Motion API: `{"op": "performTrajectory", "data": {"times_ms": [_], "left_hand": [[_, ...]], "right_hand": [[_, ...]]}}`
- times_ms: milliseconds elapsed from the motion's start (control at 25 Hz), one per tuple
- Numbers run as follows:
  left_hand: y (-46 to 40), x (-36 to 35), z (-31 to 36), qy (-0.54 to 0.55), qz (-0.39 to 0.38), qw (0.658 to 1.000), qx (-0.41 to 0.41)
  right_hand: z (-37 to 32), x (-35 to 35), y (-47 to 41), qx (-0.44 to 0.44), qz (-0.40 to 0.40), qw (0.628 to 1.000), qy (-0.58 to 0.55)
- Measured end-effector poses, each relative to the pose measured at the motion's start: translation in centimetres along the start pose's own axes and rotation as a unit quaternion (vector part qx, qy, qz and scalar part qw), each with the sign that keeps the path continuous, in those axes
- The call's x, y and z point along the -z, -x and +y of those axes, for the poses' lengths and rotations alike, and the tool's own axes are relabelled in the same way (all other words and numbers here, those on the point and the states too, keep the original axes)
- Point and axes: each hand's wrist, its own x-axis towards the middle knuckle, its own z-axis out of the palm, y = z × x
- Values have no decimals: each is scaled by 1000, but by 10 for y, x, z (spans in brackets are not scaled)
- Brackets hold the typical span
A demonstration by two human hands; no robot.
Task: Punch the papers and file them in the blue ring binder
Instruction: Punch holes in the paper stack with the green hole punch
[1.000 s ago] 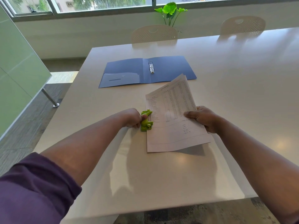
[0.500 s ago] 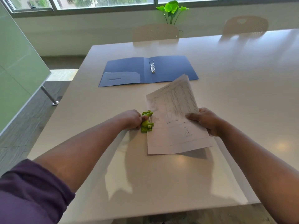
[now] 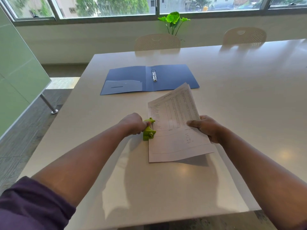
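Hole punch (image 3: 149, 129) left of papers (image 3: 176, 125), ring binder (image 3: 149, 79) behind them

Long white table (image 3: 249, 97) runs across the room. Two cream perforated chairs sit tucked in at its far edge, one (image 3: 157, 42) centre, one (image 3: 244, 36) right. Leafy green plant (image 3: 173, 19) against the window (image 3: 106, 5). Green frosted partition (image 3: 15, 67) at left.

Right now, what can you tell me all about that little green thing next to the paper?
The green hole punch is small, bright lime green and looks like plastic, with a little metal pin or rivet on its side. It sits on the white table, at the left edge of the papers, whose margin seems slipped into it. The left hand grips it with curled fingers. The right hand holds the papers' other side.
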Motion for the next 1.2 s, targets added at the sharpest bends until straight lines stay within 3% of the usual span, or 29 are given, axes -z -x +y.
{"op": "performTrajectory", "data": {"times_ms": [440,640,880,1200], "left_hand": [[11,-8,8,73,35,997,1],[15,-5,5,97,13,995,17],[12,-10,-2,210,4,977,23],[13,-12,-4,221,4,975,24]], "right_hand": [[3,2,-3,3,-1,1000,-3],[0,1,-1,-1,-1,1000,0],[2,2,-1,6,-1,1000,4],[7,17,6,19,9,999,-24]]}}
